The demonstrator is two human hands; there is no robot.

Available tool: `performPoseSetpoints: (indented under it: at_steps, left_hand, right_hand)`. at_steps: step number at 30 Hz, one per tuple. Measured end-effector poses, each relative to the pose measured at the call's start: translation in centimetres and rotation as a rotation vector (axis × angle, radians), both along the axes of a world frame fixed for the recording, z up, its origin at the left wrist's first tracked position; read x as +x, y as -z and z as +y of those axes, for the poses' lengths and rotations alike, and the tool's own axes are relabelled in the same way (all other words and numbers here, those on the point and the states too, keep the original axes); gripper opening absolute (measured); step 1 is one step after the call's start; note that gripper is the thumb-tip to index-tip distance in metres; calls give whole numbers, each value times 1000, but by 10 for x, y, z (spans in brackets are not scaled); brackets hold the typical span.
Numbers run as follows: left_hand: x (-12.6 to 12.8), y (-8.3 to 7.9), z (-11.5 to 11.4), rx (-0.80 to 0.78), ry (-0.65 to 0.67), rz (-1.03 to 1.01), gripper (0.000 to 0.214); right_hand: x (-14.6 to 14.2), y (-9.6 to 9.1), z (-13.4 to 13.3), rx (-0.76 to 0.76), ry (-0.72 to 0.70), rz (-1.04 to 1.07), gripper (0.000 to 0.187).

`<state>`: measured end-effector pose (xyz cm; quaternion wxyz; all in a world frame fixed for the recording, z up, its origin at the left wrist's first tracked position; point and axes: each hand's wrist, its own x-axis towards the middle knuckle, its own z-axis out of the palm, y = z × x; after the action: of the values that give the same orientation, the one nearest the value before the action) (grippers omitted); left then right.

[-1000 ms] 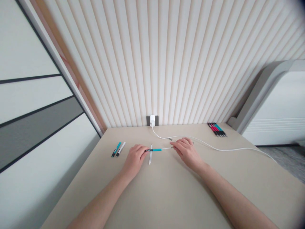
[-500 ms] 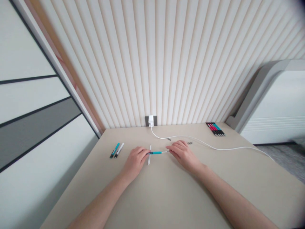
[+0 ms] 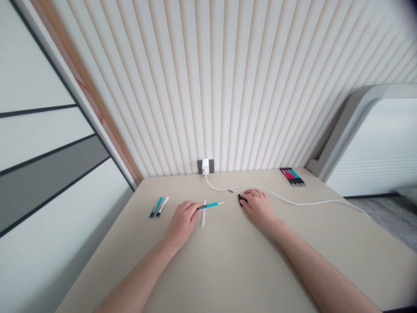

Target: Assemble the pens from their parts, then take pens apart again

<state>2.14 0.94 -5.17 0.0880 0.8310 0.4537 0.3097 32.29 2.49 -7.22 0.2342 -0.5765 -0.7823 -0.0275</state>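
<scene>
My left hand (image 3: 186,221) is closed round the rear of a teal pen barrel (image 3: 212,204). A thin white refill (image 3: 224,202) sticks out of the barrel's right end, over the table. Two loose white refills (image 3: 203,217) lie side by side beneath the barrel, by my left fingertips. Further right, my right hand (image 3: 259,206) rests low over the table with its fingers on a short black pen piece (image 3: 241,200), probably a grip section. A small grey part (image 3: 230,191), its kind too small to tell, lies just behind, near the cable.
A teal pen barrel (image 3: 156,207) and a white pen barrel (image 3: 162,207) lie at the left. Several pink, teal and black pens (image 3: 293,177) form a row at the back right. A white cable (image 3: 302,204) runs from the charger (image 3: 205,166) across the table (image 3: 208,269).
My right hand has left the refill's tip and moved right, where its fingers now have the black piece. The teal barrel in my left hand tilts slightly up at its right end.
</scene>
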Motion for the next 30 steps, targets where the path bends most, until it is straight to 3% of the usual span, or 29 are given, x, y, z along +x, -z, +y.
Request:
performPoseSetpoints:
  at_steps: [14,21,25,30]
  left_hand:
    - [0,0,0,8,-20,25,18]
    - [-1,0,1,16,-4,5,18]
    - [0,1,1,32,9,-10,18]
    - [1,1,-1,33,22,3,16]
  right_hand:
    - [-14,-11,-10,-33,-68,106,16]
    - [-16,-16,-9,-76,-22,381,16]
    - [-22,-16,-13,-66,-39,530,29]
    - [-32,-13,-13,-277,-58,1017,32]
